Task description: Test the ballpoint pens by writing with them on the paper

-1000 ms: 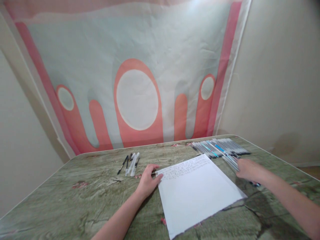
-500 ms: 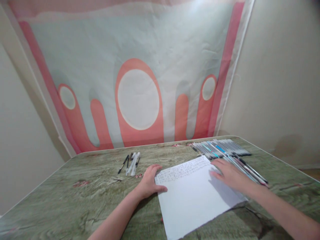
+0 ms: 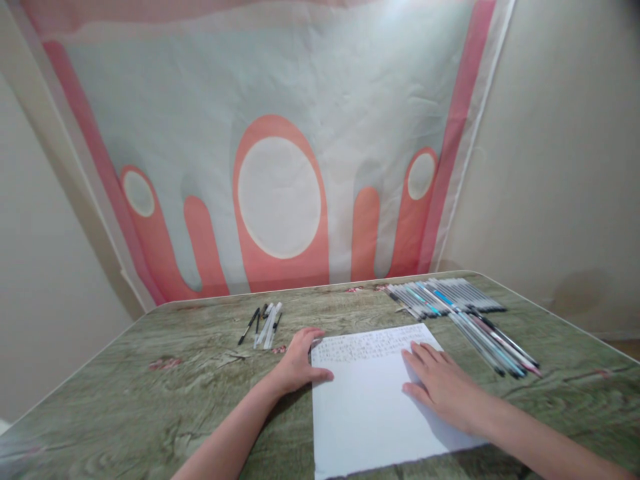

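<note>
L hand (image 3: 297,365): spread, thumb on paper (image 3: 365,413) edge | R hand (image 3: 440,382): splayed atop same

Left hand (image 3: 297,364), right hand (image 3: 439,381) palm-down

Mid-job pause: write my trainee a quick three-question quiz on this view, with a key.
1. Which hand is at the left edge of the paper?
2. True or false: the writing lies toward the paper's far edge.
3. As seen here, the smaller pen group lies:
A) on the paper
B) left of the paper
C) right of the paper

Key:
1. The left hand
2. True
3. B
</note>
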`<state>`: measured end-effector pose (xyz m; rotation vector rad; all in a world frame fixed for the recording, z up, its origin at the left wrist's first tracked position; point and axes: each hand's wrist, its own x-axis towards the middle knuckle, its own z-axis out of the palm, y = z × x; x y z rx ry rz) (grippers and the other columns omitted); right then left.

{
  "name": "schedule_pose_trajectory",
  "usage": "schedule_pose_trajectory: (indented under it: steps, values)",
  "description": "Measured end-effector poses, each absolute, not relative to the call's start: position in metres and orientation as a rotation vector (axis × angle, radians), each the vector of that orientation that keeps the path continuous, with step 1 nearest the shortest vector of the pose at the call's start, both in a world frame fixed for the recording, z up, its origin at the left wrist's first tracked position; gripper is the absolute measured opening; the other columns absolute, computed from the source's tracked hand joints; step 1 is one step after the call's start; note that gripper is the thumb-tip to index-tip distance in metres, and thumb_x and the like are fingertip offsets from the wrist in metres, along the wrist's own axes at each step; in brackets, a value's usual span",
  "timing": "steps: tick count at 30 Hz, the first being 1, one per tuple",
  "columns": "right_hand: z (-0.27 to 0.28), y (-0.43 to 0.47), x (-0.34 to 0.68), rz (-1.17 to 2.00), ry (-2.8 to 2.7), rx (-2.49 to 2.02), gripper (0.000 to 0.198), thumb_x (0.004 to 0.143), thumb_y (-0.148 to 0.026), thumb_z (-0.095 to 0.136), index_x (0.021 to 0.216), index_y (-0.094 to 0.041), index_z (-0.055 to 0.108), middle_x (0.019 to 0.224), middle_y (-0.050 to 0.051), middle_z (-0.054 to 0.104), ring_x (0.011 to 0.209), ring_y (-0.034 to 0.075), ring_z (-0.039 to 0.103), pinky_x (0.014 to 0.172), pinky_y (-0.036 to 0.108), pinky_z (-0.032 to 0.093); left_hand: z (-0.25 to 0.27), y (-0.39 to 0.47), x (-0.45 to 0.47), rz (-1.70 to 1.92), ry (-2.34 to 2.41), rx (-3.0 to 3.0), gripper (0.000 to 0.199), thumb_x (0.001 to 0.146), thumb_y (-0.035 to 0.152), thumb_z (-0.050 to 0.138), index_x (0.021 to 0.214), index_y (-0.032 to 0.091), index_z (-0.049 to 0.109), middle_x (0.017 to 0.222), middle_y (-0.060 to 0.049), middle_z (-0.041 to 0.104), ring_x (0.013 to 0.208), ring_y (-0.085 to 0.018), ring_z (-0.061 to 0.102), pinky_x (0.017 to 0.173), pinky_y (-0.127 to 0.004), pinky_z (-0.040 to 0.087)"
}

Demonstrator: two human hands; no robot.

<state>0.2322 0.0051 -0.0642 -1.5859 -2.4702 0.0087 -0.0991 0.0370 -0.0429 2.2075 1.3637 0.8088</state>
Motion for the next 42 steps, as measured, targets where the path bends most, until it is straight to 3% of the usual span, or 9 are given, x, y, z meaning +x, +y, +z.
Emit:
schedule_pose_trajectory:
  steps: [4, 9, 14, 21, 27, 35, 42]
  values:
    - [-0.056, 0.013, 0.237, 0.014, -2.465, -1.579, 0.058, 0.079, -0.055, 0.039, 0.125, -0.019, 0.046, 0.125, 0.015, 0.046, 0.114, 0.031, 0.042, 0.092, 0.046, 0.033, -0.043, 0.037, -0.099, 0.817, 1.361, 2.21, 0.073, 0.049, 0.041, 0.075, 0.115, 0.02, 0.05, 0.122, -0.011, 0.045, 0.115, -0.028, 0.039, 0.099, -0.042, 0.03]
    - [-0.06, 0.027, 0.25, 0.021, -2.455, -1.688, 0.074, 0.074, -0.067, 0.035, 0.128, -0.017, 0.042, 0.134, 0.017, 0.037, 0.119, 0.036, 0.034, 0.093, 0.052, 0.028, -0.042, 0.037, -0.098, 0.894, 1.36, 2.186, 0.059, 0.059, 0.039, 0.069, 0.112, 0.02, 0.051, 0.117, -0.01, 0.049, 0.112, -0.026, 0.043, 0.098, -0.042, 0.031]
    - [-0.065, 0.035, 0.253, 0.055, -2.443, -1.695, 0.074, 0.073, -0.068, 0.035, 0.129, -0.02, 0.042, 0.135, 0.015, 0.037, 0.122, 0.035, 0.03, 0.095, 0.051, 0.025, -0.042, 0.037, -0.096, 0.964, 1.373, 2.136, 0.052, 0.063, 0.035, 0.068, 0.109, 0.019, 0.052, 0.11, -0.009, 0.052, 0.106, -0.024, 0.047, 0.095, -0.04, 0.035]
    - [-0.064, 0.04, 0.252, 0.004, -2.429, -1.633, 0.07, 0.073, -0.066, 0.037, 0.124, -0.019, 0.045, 0.125, 0.015, 0.044, 0.114, 0.031, 0.04, 0.094, 0.047, 0.028, -0.045, 0.038, -0.098, 0.988, 1.347, 2.114, 0.052, 0.063, 0.037, 0.067, 0.109, 0.018, 0.052, 0.11, -0.01, 0.053, 0.105, -0.024, 0.048, 0.094, -0.039, 0.035]
    - [-0.074, 0.044, 0.257, -0.049, -2.444, -1.634, 0.069, 0.075, -0.065, 0.033, 0.127, -0.021, 0.042, 0.13, 0.014, 0.041, 0.121, 0.032, 0.033, 0.097, 0.049, 0.025, -0.047, 0.041, -0.101, 1.085, 1.357, 2.034, 0.045, 0.066, 0.035, 0.066, 0.106, 0.018, 0.056, 0.106, -0.01, 0.055, 0.1, -0.023, 0.051, 0.09, -0.037, 0.038]
    - [-0.083, 0.049, 0.261, -0.026, -2.443, -1.564, 0.064, 0.075, -0.063, 0.039, 0.124, -0.022, 0.046, 0.132, 0.011, 0.041, 0.124, 0.032, 0.03, 0.099, 0.048, 0.025, -0.045, 0.06, -0.149, 1.177, 1.821, 2.07, 0.02, 0.071, 0.024, 0.059, 0.089, 0.018, 0.062, 0.092, -0.008, 0.06, 0.091, -0.023, 0.054, 0.087, -0.036, 0.037]
    - [-0.047, 0.042, 0.213, 0.151, -2.524, -1.19, 0.043, 0.08, -0.051, 0.041, 0.109, -0.024, 0.058, 0.122, 0.009, 0.049, 0.118, 0.026, 0.038, 0.098, 0.044, 0.031, -0.048, 0.068, -0.187, 0.897, 2.231, 2.07, 0.023, 0.077, 0.012, 0.046, 0.095, 0.015, 0.06, 0.097, -0.009, 0.06, 0.092, -0.017, 0.054, 0.087, -0.029, 0.037]
